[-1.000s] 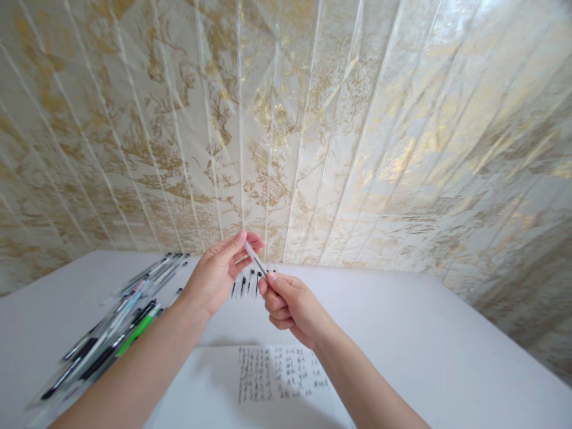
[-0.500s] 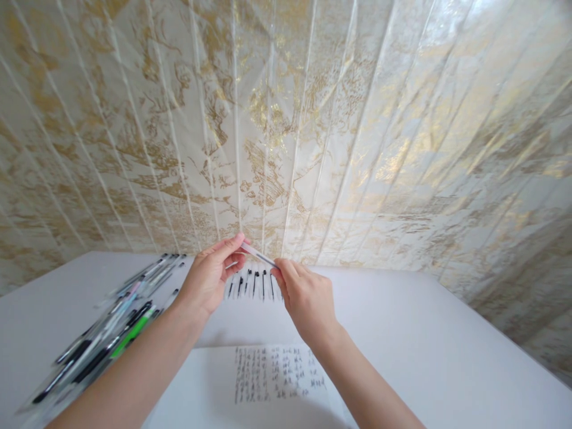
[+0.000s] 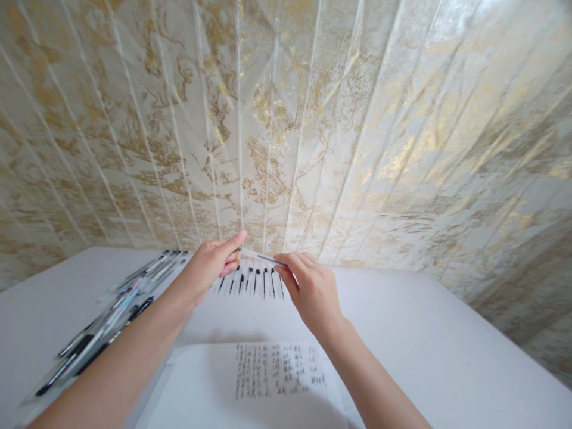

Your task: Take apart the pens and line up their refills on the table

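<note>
A slim translucent pen (image 3: 261, 257) is held in the air above the far part of the white tabletop (image 3: 402, 333), slanted slightly down toward the right. One end is pinched by the thumb and fingers of the left hand (image 3: 208, 265); the other is clamped between the thumb and fingertips of the right hand (image 3: 315, 292). Whether any part is being separated cannot be told.

As a judgement, the pen could be bent or flicked loose if the two ends were pulled out of line, since such a thin barrel is gripped only at its ends. If it were dropped, the row of black-tipped pens (image 3: 264, 285) just beneath could be knocked askew. The loose pile of pens (image 3: 83, 344) could be brushed and rolled by the left forearm (image 3: 120, 351), by which it is partly covered.

At the far side, the tabletop is bounded by the gold-patterned curtain (image 3: 268, 119), against which the knuckles could be bumped by a forward reach. More room for sideways movement is offered to the right, where the surface is ended by a slanting edge well apart from the hand. Toward the near side, the handwritten sheet (image 3: 196, 381) is crossed by shadow and could be creased by lowered wrists.
</note>
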The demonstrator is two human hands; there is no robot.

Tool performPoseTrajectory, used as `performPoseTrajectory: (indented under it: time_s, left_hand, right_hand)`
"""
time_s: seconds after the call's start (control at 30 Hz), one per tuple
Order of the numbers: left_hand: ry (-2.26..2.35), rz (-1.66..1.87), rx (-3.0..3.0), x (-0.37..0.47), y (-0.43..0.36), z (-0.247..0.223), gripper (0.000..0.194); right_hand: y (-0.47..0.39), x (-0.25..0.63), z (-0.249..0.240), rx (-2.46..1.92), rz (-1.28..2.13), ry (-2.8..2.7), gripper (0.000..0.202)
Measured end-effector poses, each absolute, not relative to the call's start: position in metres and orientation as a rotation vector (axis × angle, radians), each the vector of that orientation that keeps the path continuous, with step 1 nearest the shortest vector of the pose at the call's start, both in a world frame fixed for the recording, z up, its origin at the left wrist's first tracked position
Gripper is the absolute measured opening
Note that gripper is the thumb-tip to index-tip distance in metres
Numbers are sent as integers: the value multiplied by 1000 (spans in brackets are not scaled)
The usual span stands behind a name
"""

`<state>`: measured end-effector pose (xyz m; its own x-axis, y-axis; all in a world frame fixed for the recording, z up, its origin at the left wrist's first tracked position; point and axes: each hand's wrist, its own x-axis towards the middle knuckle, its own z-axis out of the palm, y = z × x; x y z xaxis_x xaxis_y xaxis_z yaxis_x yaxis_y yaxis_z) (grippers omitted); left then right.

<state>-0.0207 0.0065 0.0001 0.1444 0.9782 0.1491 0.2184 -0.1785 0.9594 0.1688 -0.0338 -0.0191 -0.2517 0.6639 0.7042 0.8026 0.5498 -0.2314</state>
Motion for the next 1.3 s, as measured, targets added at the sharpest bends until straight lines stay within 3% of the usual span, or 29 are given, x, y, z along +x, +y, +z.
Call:
performPoseTrajectory:
  time_s: [0.1, 0.23, 0.4, 0.67, 0.97, 1.13, 1.23, 1.3]
  left_hand:
    - [1179, 1145, 1559, -20, 7, 1, 55]
    - [950, 1257, 1495, -19, 6, 5, 32]
    - [973, 1348, 1466, -17, 4, 7, 19]
    - [1426, 1333, 1881, -16, 6, -6, 34]
    - [1198, 1292, 1430, -19, 8, 2, 51]
    - [955, 1363, 1197, -28, 12, 7, 28]
    - [852, 1194, 955, -26, 14, 0, 9]
    - [858, 1037, 878, -18, 15, -9, 12]
  right_hand:
    - [-33, 170, -18, -1255, -105, -1950, 16]
    - [-31, 172, -18, -1384, 155, -1904, 25]
    - [-32, 170, -18, -1333, 336, -1898, 28]
    - [-36, 164, -21, -1341, 54, -1961, 18]
    - [-36, 167, -19, -1269, -79, -1954, 6]
    - [-33, 173, -17, -1350, -14, -1927, 6]
    - [-32, 177, -12, -1347, -105, -1967, 10]
    - [-32, 180, -8, -1344, -237, -1996, 13]
